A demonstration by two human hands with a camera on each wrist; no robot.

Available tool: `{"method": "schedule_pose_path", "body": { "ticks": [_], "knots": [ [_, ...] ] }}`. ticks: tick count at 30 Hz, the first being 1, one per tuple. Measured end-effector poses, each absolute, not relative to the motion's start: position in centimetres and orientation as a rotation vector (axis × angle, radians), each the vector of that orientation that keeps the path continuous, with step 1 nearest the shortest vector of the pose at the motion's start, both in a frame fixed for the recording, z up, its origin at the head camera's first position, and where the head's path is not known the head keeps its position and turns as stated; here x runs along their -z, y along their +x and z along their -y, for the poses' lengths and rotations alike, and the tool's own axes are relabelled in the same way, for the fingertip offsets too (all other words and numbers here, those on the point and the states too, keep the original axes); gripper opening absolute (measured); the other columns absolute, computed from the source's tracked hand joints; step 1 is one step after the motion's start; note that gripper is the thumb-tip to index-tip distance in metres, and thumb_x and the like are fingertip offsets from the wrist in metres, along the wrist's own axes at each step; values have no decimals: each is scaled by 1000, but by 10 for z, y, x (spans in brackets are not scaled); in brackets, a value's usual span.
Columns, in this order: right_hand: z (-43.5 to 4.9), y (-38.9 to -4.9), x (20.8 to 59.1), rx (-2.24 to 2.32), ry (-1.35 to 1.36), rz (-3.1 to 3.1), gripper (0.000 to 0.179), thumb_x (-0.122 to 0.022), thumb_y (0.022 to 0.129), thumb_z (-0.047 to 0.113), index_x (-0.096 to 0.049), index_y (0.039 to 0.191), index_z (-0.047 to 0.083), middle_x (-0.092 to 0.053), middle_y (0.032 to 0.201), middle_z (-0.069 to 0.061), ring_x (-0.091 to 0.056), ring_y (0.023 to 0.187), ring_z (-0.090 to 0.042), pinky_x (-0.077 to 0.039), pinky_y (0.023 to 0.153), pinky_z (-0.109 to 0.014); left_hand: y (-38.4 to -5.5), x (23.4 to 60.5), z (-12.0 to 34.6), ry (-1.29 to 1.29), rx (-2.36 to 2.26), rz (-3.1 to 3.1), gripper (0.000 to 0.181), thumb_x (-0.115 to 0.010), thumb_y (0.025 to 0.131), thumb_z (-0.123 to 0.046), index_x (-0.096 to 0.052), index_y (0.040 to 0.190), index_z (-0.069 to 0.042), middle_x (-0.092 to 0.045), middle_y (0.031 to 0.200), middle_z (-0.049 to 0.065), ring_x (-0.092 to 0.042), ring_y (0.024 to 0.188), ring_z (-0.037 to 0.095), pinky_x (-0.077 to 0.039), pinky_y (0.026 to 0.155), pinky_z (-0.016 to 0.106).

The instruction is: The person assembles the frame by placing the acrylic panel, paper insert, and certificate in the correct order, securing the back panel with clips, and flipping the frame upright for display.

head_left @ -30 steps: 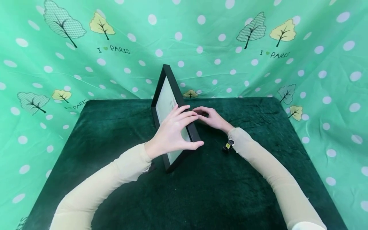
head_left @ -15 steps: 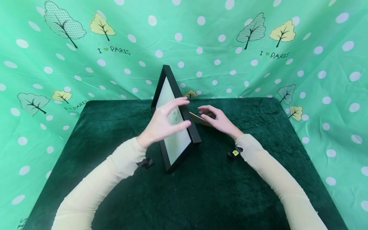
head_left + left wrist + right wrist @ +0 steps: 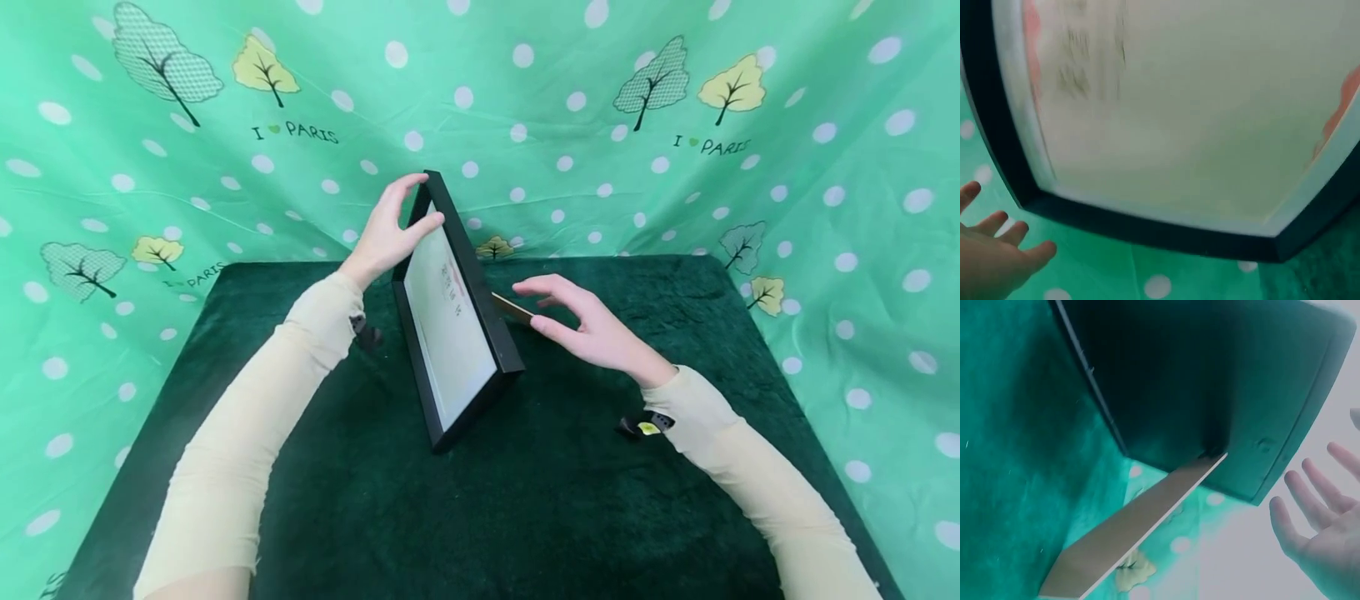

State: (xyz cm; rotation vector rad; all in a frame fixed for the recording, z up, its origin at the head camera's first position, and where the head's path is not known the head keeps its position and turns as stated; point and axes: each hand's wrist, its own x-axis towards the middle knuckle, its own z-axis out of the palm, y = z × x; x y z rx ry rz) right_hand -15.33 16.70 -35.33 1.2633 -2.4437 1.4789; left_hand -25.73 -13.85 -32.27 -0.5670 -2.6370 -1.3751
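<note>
A black picture frame (image 3: pixel 467 333) stands propped on edge on the green cloth, its pale printed sheet (image 3: pixel 446 308) facing left. In the left wrist view, the picture frame (image 3: pixel 1129 230) shows a white inner border. Near its upper far corner, my left hand (image 3: pixel 386 233) has its fingers spread; whether they touch it, I cannot tell. My right hand (image 3: pixel 592 325) is behind the frame with loosely bent fingers. A flat brown support leg (image 3: pixel 513 308) projects from the back, with my right thumb beside it. The support leg (image 3: pixel 1141 525) reaches down to the cloth in the right wrist view.
A dark green velvety cloth (image 3: pixel 555 508) covers the table. Green polka-dot curtains (image 3: pixel 517 100) printed with trees hang behind and along both sides. Small dark cameras, the right one (image 3: pixel 645 423) with a yellow mark, are worn on both wrists.
My left hand has left the frame's near edge and moved up to its far top corner. My right hand has drawn back to the right, exposing the support leg. The frame stays standing.
</note>
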Motion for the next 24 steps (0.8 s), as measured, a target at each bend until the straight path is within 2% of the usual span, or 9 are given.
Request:
{"method": "schedule_pose_path", "body": {
  "ticks": [4,7,11,14,17,24],
  "knots": [
    [-163,-140,350,-1482,1342,2379,45,-59,94,1,-49,138,6,-47,139,-6,-43,126,-21,-41,98,-42,-280,324,142,-524,1494,2681,68,-54,95,-48,-26,153,-26,-18,158,-1,-21,142,23,-22,111,42],
    [-160,-132,347,-1469,1397,2379,45,-60,97,14,-49,140,8,-42,143,-8,-39,129,-22,-38,101,-40,-289,319,140,-492,1599,2703,67,-52,97,-44,-23,154,-25,-13,159,1,-17,144,27,-21,112,44],
    [-155,-124,345,-1397,1450,2415,53,-65,94,27,-47,142,12,-33,149,-6,-32,135,-25,-32,105,-44,-299,318,136,-425,1633,2758,71,-53,95,-47,-19,155,-29,-13,159,3,-15,144,25,-21,112,43],
    [-150,-120,347,-1343,1453,2427,56,-71,90,20,-49,141,14,-33,150,-4,-30,136,-25,-32,105,-46,-307,325,133,-409,1620,2785,72,-55,93,-49,-19,154,-34,-15,159,2,-18,143,21,-23,111,41],
    [-146,-117,348,-1334,1434,2416,54,-73,88,16,-52,138,13,-36,148,-4,-31,137,-23,-32,105,-45,-310,328,131,-418,1617,2779,71,-57,93,-47,-22,153,-33,-19,158,5,-24,140,21,-27,109,41],
    [-149,-114,349,-1208,1397,2379,52,-72,89,21,-54,138,14,-39,150,-5,-31,137,-22,-29,103,-47,-310,325,135,-391,1653,2751,68,-61,91,-44,-31,151,-32,-23,156,3,-36,131,25,-32,104,44]
  ]
}}
